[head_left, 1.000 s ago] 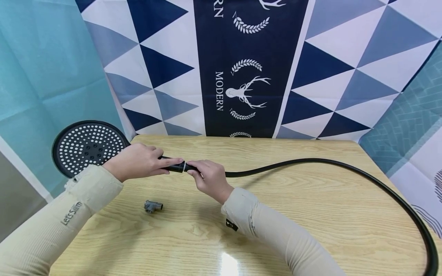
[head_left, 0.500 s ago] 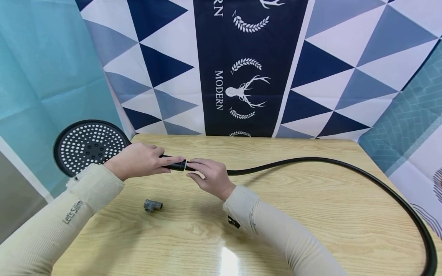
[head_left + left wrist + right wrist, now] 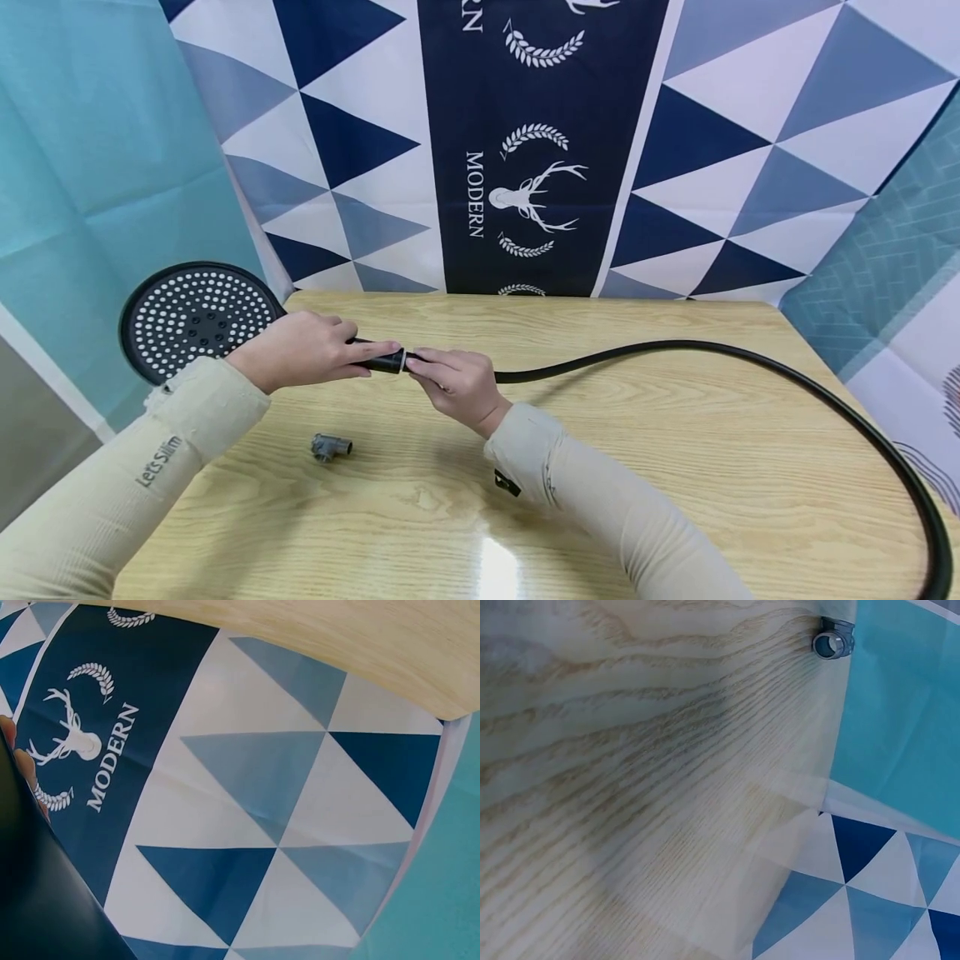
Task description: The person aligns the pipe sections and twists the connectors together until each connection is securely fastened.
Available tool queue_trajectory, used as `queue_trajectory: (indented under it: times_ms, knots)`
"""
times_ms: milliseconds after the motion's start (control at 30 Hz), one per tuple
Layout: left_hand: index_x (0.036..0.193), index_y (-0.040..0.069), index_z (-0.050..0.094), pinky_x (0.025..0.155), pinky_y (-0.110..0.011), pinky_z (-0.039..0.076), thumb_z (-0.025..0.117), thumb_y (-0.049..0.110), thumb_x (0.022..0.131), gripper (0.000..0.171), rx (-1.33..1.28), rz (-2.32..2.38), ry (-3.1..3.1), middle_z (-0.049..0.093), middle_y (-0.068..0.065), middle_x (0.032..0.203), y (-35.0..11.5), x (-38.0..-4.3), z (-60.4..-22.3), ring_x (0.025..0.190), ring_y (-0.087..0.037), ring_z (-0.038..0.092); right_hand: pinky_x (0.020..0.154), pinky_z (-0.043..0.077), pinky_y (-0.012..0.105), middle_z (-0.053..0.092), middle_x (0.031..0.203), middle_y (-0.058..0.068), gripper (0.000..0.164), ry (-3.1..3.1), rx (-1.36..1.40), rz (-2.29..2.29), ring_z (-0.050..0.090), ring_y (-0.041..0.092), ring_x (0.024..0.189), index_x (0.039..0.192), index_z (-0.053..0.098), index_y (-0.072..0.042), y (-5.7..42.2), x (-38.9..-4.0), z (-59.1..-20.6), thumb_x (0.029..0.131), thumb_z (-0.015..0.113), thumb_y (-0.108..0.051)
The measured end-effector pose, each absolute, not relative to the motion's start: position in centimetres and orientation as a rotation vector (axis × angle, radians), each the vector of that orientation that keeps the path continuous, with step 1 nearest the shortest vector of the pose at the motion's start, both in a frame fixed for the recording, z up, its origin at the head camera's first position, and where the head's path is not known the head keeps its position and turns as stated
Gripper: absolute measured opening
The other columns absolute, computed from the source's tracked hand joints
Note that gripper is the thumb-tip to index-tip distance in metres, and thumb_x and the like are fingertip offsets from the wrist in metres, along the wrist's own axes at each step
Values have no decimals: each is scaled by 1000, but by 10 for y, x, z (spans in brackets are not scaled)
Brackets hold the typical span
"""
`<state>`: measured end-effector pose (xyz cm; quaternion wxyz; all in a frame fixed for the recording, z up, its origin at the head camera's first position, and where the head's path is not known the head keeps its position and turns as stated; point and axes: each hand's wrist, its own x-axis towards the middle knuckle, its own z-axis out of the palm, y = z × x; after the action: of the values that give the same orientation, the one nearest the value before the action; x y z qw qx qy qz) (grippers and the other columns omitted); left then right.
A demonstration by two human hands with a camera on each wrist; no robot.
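Note:
In the head view, my left hand (image 3: pixel 300 350) grips the handle (image 3: pixel 388 362) of a black shower head (image 3: pixel 198 321). Its round face with white nozzles is turned up, over the table's left end. My right hand (image 3: pixel 459 387) pinches the end of a black shower hose (image 3: pixel 675 345), right at the handle's end, where a pale ring shows. The fingers cover most of that joint. At the lower left of the left wrist view, the dark back of the shower head (image 3: pixel 45 892) fills the corner, with fingertips (image 3: pixel 28 769) beside it. The right wrist view does not show the right hand.
A small grey T-shaped pipe fitting (image 3: pixel 330 447) lies on the wooden table (image 3: pixel 420 533), nearer me than the hands. From the right hand, the hose arcs across the table to its right edge. A patterned cloth (image 3: pixel 360 150) hangs behind the table.
The right hand has shifted slightly right, and its fingers and thumb have changed position on the hose end. The left hand and shower head have moved slightly right.

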<state>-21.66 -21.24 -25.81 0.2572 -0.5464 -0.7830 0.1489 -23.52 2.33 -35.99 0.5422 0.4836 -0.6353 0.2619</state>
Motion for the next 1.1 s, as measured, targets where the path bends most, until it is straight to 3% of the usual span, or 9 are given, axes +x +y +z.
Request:
queue_trajectory:
  times_ms: [133,467,600,733,1100]
  knots:
    - [126,20,64,40,-26,34,15,47,102,60,-1482,412,-2132,48,-4,66,-213,-217,-258,45,-11,31,67,54,21,73,85,11,27,-1528,1146,639,70,15,71,89,77,-2,22,-234,-359,96,60,-21]
    - [127,20,63,39,-26,34,19,47,102,57,-1480,395,-2131,48,-4,66,-214,-217,-257,44,-11,30,69,54,22,73,85,11,28,-1561,1124,657,71,16,73,89,77,-2,21,-231,-359,96,59,-24]
    - [127,20,63,40,-25,33,15,47,103,60,-1483,405,-2119,47,-3,64,-213,-216,-258,45,-10,30,70,54,22,72,84,11,13,-1575,1127,676,71,17,73,88,76,-2,21,-230,-358,82,77,-13]
    - [126,20,64,40,-25,32,13,46,103,62,-1480,388,-2116,46,-3,64,-212,-218,-257,44,-10,28,72,54,23,72,84,12,28,-1623,1132,722,71,19,75,89,76,0,23,-228,-354,63,87,-5]
    - [124,19,65,39,-24,30,13,46,103,62,-1490,361,-2087,44,-3,63,-212,-217,-258,44,-10,27,73,53,22,72,83,13,30,-1688,1130,786,71,20,76,91,76,1,23,-226,-354,63,87,-3]
